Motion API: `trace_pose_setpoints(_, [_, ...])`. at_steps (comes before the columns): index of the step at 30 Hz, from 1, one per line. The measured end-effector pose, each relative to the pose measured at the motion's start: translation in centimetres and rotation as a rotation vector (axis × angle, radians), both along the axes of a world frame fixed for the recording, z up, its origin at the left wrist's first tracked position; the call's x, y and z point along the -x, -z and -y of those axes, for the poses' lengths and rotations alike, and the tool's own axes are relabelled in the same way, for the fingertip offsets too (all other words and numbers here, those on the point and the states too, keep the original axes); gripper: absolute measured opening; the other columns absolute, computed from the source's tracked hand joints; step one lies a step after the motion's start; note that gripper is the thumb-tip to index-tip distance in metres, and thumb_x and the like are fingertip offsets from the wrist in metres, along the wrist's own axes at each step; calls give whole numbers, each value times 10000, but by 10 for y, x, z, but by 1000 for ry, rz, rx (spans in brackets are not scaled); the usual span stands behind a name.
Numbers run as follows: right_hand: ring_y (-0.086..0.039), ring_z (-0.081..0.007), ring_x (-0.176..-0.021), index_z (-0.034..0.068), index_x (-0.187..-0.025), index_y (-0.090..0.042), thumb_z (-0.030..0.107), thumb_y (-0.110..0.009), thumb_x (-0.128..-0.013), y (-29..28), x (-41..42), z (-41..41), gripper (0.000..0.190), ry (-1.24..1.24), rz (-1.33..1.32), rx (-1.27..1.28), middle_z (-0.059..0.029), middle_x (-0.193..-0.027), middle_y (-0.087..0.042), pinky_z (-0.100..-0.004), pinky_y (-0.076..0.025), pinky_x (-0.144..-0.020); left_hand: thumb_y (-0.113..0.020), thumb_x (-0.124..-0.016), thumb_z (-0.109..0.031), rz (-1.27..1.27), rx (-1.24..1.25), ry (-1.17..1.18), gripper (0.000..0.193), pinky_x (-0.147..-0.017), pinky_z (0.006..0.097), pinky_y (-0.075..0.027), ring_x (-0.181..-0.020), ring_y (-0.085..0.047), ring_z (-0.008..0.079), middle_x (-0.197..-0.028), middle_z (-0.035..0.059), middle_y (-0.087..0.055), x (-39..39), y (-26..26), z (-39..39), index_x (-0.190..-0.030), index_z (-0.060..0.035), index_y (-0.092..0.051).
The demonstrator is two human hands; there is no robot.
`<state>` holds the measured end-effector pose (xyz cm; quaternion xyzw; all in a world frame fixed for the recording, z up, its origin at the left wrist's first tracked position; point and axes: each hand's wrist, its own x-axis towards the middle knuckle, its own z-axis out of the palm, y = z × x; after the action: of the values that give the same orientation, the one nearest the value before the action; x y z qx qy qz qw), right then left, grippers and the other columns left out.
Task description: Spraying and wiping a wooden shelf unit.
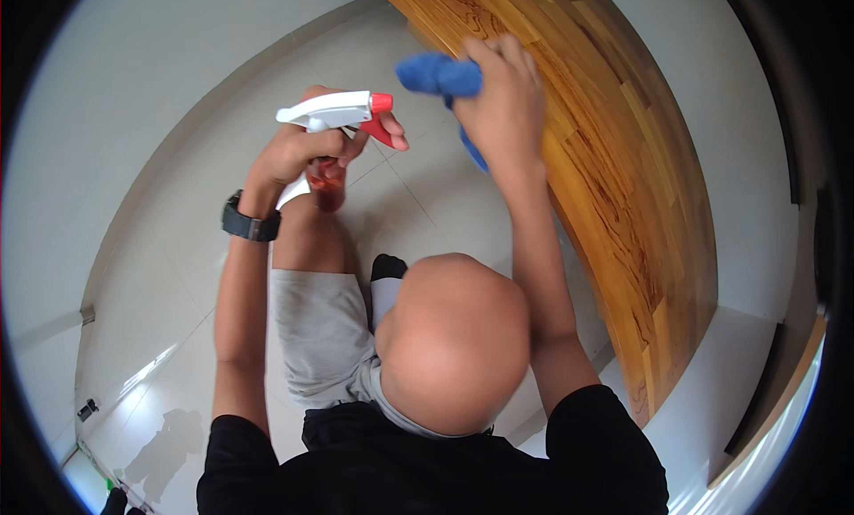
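My left hand (300, 141) grips the neck of a spray bottle (327, 193) that holds reddish liquid. The bottle's white and red trigger head (340, 108) points right, and some of my fingers reach past the red trigger. At the upper right, my right hand (504, 91) is closed on a blue cloth (440, 75), which sticks out to the left of the hand, with another part hanging below it. This hand is beside the edge of a wooden bench or step (600, 181). The cloth and right hand are slightly blurred.
Pale floor tiles (413, 181) lie beneath my bent legs. White walls curve around the left and right. A small dark object (87, 409) lies by the left wall. At the lower left rim, a dark object (115, 501) is partly visible.
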<state>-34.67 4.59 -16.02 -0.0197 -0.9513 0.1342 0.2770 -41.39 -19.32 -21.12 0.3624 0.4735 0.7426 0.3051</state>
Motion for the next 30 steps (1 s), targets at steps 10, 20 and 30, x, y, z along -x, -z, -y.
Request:
trace_pose_setpoints(10, [-566, -331, -986, 128, -913, -691, -30, -765, -673, -7, -120, -30, 297, 225, 232, 92, -71, -1006, -533, -460, -470, -827, -513, -670, 16, -78, 516, 202, 535, -603, 264, -519, -752, -678, 155, -981, 153, -778, 33, -56, 10, -1150, 93, -737])
trace_pose_setpoints(20, [-607, -333, -964, 135, -950, -686, -32, -767, -682, 15, 9, -7, 326, 77, 259, 42, -89, -960, -545, -459, -494, -830, -568, -724, 3, -316, 765, 364, 394, -745, 327, -515, -822, -664, 188, -920, 119, -755, 30, -118, -16, -1071, 31, -753])
trace_pose_setpoints(30, [-597, -319, -985, 130, -985, -697, -113, -726, -628, -3, -19, -20, 433, 98, 191, 208, -71, -972, -547, -439, -494, -826, -590, -693, 15, -261, 673, 228, 422, -632, 304, -440, -682, -569, 180, -826, 98, -707, 24, -74, 13, -1084, -1, -748])
